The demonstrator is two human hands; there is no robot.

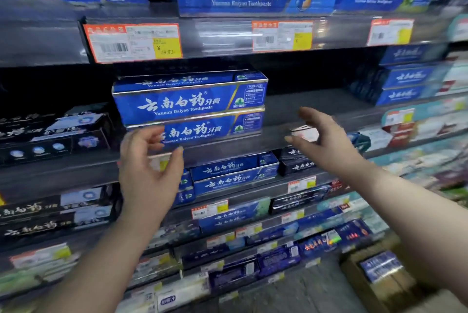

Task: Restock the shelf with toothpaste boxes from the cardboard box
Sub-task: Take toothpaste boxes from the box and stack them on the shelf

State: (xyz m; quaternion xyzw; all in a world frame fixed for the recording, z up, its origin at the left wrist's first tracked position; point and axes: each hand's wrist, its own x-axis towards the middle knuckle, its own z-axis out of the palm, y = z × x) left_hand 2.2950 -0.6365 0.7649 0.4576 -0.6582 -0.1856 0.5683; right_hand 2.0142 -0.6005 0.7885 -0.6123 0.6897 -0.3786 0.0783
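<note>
Standing on the grey metal shelf point(316, 102) are two blue toothpaste boxes point(190, 107) reading "Yunnan Baiyao Toothpaste". The brown cardboard box point(354, 272) sits low right. The left hand point(149, 160) and right hand point(321, 135) are spread loose, holding nothing; the left maybe touches the boxes. An orange price tag point(134, 42) says 29.90.

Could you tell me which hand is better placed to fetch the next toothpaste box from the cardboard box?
Probably the right hand: it holds nothing, and the cardboard box sits low on that side. The left hand is also free but farther across.
</note>
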